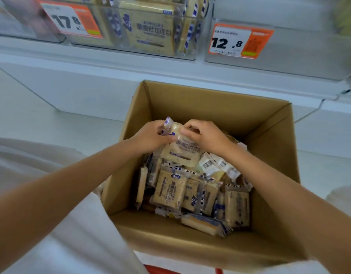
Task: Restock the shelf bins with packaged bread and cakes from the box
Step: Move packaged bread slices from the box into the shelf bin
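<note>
An open cardboard box [220, 107] stands below the shelf and holds several packaged breads [170, 190] in clear wrappers with blue print. Both hands are inside the box, over its far left part. My left hand [150, 136] grips the left end of a bread packet [182, 153] lifted above the pile. My right hand [205, 135] pinches the same packet's top edge from the right. A clear shelf bin [186, 54] above holds several of the same bread packets, behind a 17.8 price tag [71, 19].
To the right, a second clear bin [289, 66] carries a 12.8 price tag [238, 41]; its contents are not visible. White shelf base [81, 80] runs behind the box. Small white-wrapped cakes [218, 167] lie among the breads. Something red [160, 270] shows under the box.
</note>
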Demonstrator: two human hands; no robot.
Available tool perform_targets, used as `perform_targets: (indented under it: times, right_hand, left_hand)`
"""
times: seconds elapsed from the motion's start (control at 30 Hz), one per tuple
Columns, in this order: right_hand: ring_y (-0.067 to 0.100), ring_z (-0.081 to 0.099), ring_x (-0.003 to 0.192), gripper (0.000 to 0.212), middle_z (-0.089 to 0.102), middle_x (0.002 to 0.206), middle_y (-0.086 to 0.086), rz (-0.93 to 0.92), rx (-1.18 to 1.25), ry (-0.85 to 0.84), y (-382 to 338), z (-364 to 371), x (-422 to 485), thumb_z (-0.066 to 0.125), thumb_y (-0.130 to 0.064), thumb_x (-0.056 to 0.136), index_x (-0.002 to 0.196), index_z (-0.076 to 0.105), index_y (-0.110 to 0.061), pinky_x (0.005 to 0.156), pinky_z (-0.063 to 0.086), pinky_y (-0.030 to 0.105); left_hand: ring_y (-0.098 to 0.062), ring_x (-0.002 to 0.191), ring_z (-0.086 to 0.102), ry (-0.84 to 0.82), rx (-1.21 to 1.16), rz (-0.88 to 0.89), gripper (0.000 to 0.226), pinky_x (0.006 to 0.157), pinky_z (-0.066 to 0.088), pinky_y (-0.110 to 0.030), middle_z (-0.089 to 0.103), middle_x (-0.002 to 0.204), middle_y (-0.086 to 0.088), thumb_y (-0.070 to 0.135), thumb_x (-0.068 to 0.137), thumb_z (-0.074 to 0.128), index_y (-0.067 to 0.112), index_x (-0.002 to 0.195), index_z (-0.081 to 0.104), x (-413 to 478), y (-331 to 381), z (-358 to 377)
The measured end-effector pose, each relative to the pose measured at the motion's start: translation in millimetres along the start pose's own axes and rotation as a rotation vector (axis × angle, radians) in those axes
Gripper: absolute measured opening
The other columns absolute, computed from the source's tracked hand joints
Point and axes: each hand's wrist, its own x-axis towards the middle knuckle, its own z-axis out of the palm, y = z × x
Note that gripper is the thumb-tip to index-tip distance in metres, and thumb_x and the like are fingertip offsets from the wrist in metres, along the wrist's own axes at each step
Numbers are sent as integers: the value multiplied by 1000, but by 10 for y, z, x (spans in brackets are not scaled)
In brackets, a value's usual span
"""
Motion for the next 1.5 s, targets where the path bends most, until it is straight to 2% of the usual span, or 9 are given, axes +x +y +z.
perform_targets:
  times: [0.23, 0.4, 0.5, 0.73, 0.93, 1.03, 1.17, 1.27, 1.5]
  right_hand:
    - [11, 57, 100, 36, 62, 109, -4, 291, 182, 324, 244, -113, -310, 56, -38, 97, 123, 59, -15, 85, 44, 24]
    - [14, 51, 62, 38, 50, 66, -1, 552, 189, -156, 314, 640, -556, 64, -46, 90, 70, 52, -17, 62, 40, 30]
    - [19, 56, 83, 37, 56, 83, -1, 479, -67, -277, 430, 1116, -590, 71, -57, 78, 77, 60, -22, 68, 43, 33]
    - [17, 57, 82, 28, 62, 94, 15, 470, 455, 8, 290, 509, -473, 69, -6, 88, 112, 55, -3, 65, 48, 20]
    - [-7, 60, 80, 23, 70, 94, -14, 210, 312, 68, -195, -351, -286, 71, -17, 89, 108, 60, -22, 75, 43, 12]
    - [-3, 62, 101, 19, 69, 106, -15, 109, 237, 124, -463, -490, -190, 72, -20, 88, 105, 67, -25, 86, 41, 7]
    - [-8, 55, 95, 24, 61, 108, -15, 44, 143, 345, -724, -581, -135, 72, -21, 88, 111, 67, -25, 81, 43, 8]
    - [-3, 51, 98, 44, 53, 118, -10, 60, 110, 573, -936, -672, -120, 72, -32, 87, 127, 57, -22, 85, 45, 16]
    - [10, 47, 128, 92, 41, 145, -7, 210, 413, 667, -1559, -646, 10, 72, -63, 74, 147, 28, -28, 103, 46, 37]
  left_hand:
    - [-22, 99, 69, 45, -425, -182, 29, 79, 57, -41, 69, 119, -13, 22, 99, 57, 14, 127, 53, 28, 20, 140]
    - [-21, 100, 71, 96, -434, -139, 27, 72, 59, -39, 71, 115, -3, 22, 103, 50, 21, 129, 55, -31, -128, 1]
    - [-23, 103, 69, 122, -448, -146, 24, 80, 58, -40, 70, 117, -4, 23, 102, 51, 20, 125, 58, -48, -184, -33]
    - [-17, 104, 66, 214, -342, -49, 19, 75, 58, -31, 67, 114, 5, 25, 101, 53, 25, 120, 56, 2, -139, -26]
    - [-16, 99, 69, 157, -201, 94, 22, 80, 60, -38, 69, 110, 5, 38, 98, 56, 28, 117, 59, 47, 144, -84]
    - [-5, 94, 68, -28, -135, 183, 29, 83, 56, -22, 72, 105, 4, 35, 89, 71, 26, 115, 64, 27, 327, -82]
    - [-13, 101, 69, -37, -182, 188, 43, 90, 55, -32, 72, 108, 3, 31, 81, 80, 22, 119, 62, 9, 420, -220]
    - [-13, 95, 67, 34, -332, 158, 48, 76, 52, -30, 70, 104, 4, 41, 80, 78, 24, 120, 60, -91, 545, -390]
    - [-16, 80, 74, 241, -642, 222, 12, 64, 56, -27, 76, 98, -5, 25, 90, 68, 19, 100, 69, -373, 807, -913]
